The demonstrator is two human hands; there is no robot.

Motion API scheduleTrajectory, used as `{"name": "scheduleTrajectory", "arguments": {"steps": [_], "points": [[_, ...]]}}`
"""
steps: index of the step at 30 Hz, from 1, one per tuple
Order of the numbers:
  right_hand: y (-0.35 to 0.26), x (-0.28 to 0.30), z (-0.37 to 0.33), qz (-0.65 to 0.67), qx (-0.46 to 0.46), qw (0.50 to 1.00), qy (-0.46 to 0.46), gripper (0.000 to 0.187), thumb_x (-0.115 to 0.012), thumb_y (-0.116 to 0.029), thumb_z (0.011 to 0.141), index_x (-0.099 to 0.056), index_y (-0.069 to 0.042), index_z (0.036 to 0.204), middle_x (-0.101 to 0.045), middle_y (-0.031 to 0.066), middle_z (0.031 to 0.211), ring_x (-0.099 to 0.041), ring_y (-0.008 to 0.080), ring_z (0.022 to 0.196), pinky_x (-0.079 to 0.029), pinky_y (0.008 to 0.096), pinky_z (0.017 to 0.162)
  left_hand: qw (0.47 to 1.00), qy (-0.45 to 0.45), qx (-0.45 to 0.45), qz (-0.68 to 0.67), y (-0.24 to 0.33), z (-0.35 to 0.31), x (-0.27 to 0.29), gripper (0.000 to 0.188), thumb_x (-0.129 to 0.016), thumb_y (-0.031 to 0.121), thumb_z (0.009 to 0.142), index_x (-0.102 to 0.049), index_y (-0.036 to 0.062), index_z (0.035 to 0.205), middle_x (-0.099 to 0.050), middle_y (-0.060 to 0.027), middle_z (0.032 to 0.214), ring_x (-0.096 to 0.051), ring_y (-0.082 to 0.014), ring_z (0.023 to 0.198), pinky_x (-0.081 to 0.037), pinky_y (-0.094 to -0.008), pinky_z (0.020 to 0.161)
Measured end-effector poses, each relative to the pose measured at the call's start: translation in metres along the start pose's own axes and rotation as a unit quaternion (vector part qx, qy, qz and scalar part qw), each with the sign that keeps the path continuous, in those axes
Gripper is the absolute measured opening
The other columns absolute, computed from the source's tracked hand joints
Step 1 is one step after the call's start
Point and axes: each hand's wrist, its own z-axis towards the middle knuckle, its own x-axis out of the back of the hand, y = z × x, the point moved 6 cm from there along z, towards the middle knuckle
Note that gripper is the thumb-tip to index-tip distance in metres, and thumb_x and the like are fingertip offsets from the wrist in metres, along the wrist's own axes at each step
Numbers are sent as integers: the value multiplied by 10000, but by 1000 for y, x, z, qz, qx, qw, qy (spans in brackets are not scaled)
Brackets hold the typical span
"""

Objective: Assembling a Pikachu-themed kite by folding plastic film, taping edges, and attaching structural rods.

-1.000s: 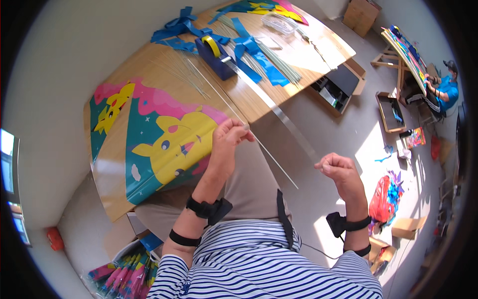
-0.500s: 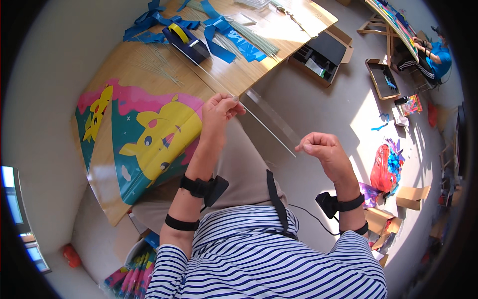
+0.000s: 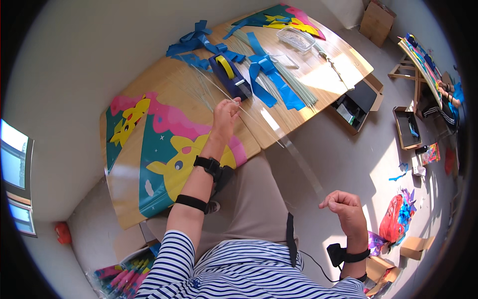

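My left hand [image 3: 227, 118] is closed on a thin white rod [image 3: 263, 126], just in front of a dark blue tape dispenser [image 3: 230, 74] with a yellow-cored roll. The rod slants across the table and past its near edge. My right hand [image 3: 345, 210] hangs beyond that edge, thumb and finger pinched on the end of a clear tape strip [image 3: 304, 168]. The strip stretches taut back towards the dispenser's front. Under my left forearm lies a printed kite sheet [image 3: 167, 172] with a yellow cartoon figure on green and pink.
Blue ribbons [image 3: 269, 74], bundled pale rods [image 3: 298, 85] and a clear plastic tub [image 3: 296, 39] lie farther along the table. An open box [image 3: 354, 110] stands on the floor by the table's right edge. Another person [image 3: 454, 94] works at a table at far right.
My right hand has drawn away from the left, and a longer length of clear tape shows between. My left hand, still holding the rod, is closer to the dispenser. The view has shifted.
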Motion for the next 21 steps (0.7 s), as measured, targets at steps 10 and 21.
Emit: {"name": "scheduleTrajectory", "arguments": {"steps": [10,21], "points": [[-19,11,-15,-8,17,999,27,99,-627,-89,749,-629,7,725,-657,108,833,-565,130,776,-418,277,745,1000,-12,0,1,-6,52,12,23,-558,18,881,-568,18,901,-675,-160,1058,-641,-220,995,-491,-356,873],[4,21,-13,-7,-4,1000,20,118,-665,-125,782,-649,-8,778,-661,80,822,-571,129,794,-420,275,776,998,-21,56,26,6,-34,-8,18,-541,26,895,-557,18,896,-680,-211,1124,-669,-279,1027,-509,-375,923]]}}
